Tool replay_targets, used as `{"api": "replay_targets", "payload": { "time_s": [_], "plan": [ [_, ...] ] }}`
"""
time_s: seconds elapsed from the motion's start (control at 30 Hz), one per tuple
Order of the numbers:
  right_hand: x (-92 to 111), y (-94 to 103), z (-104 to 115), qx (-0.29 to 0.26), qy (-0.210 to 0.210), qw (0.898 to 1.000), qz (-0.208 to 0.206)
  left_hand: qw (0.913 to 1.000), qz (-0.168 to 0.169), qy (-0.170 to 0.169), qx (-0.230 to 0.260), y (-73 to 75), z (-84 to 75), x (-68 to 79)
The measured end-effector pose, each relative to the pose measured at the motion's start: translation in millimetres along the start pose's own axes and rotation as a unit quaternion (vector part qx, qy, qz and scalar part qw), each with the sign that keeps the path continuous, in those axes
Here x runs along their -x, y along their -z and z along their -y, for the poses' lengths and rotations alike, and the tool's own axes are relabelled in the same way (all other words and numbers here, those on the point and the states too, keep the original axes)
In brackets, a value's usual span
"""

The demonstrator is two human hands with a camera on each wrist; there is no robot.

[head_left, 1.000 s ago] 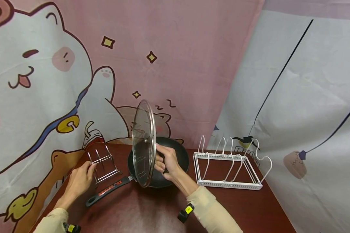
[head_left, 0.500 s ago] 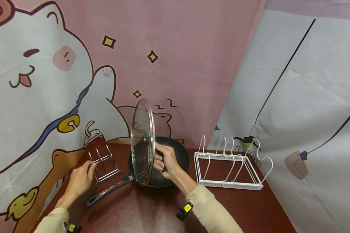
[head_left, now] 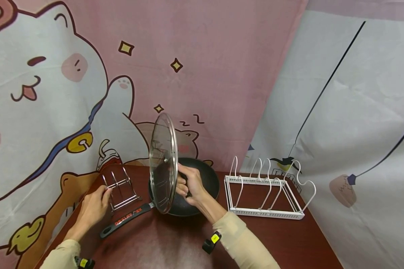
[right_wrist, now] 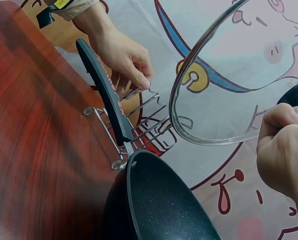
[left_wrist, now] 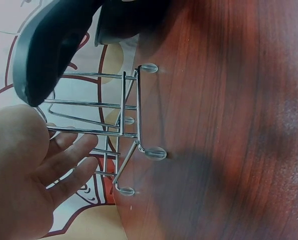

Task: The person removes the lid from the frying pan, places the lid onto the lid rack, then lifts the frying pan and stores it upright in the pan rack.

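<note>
My right hand (head_left: 192, 185) grips the dark handle of a clear glass pot lid (head_left: 159, 179) with a metal rim. The lid stands nearly upright in the air over the left part of a black frying pan (head_left: 207, 177). At the left, my left hand (head_left: 93, 209) pinches the near left side of a small chrome wire rack (head_left: 124, 202) between thumb and fingers. In the left wrist view, the rack's wire (left_wrist: 123, 102) and clear feet show on the table. The right wrist view has the lid's rim (right_wrist: 176, 95) to the right of that rack, apart from it.
The pan's black handle (head_left: 126, 220) points toward the front left, passing close in front of the chrome rack. A white rack (head_left: 266, 213) with several curved dividers stands on the right of the red-brown table (head_left: 185, 246). Printed cloth (head_left: 219, 74) hangs behind.
The lid and my right hand have moved slightly to the left. My left hand stays at the chrome rack, and the pan and white rack stand as before.
</note>
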State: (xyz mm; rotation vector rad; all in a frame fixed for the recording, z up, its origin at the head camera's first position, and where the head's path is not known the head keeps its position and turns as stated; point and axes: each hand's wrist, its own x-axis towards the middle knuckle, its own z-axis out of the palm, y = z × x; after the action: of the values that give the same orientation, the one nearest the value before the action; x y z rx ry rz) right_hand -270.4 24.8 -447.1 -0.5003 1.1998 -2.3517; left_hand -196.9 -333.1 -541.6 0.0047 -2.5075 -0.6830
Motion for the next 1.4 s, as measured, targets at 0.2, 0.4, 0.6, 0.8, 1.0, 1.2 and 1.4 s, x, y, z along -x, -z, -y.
{"api": "replay_targets", "payload": {
  "time_s": [0.2, 0.4, 0.6, 0.8, 1.0, 1.2, 1.4],
  "plan": [
    [-4, -1.7, -2, -0.006, -0.006, 1.000, 0.001, 1.0000, 0.001, -0.006, 0.005, -0.7, -0.1, 0.0],
    [-8, -5.4, -5, -0.008, -0.007, 1.000, 0.008, 1.0000, 0.000, -0.007, 0.001, -1.2, -0.5, -1.3],
    [-11, -11.0, -8, -0.011, -0.014, 1.000, 0.010, 1.0000, 0.003, -0.001, 0.000, -0.7, 0.6, 0.5],
    [-16, -15.6, -12, -0.012, -0.021, 1.000, 0.013, 1.0000, 0.000, -0.002, 0.001, -1.0, 2.0, 0.1],
    [-20, -18.6, -14, -0.016, -0.023, 0.999, 0.019, 1.0000, 0.000, -0.001, 0.002, -1.1, 0.4, -1.5],
    [-24, -20.8, -16, -0.013, -0.021, 0.999, 0.024, 1.0000, 0.003, -0.002, 0.003, -0.1, 0.0, -0.3],
    [-28, -23.1, -20, -0.018, -0.029, 0.999, 0.028, 1.0000, 0.005, -0.001, 0.001, -1.0, 1.8, -0.8]
  ]
}}
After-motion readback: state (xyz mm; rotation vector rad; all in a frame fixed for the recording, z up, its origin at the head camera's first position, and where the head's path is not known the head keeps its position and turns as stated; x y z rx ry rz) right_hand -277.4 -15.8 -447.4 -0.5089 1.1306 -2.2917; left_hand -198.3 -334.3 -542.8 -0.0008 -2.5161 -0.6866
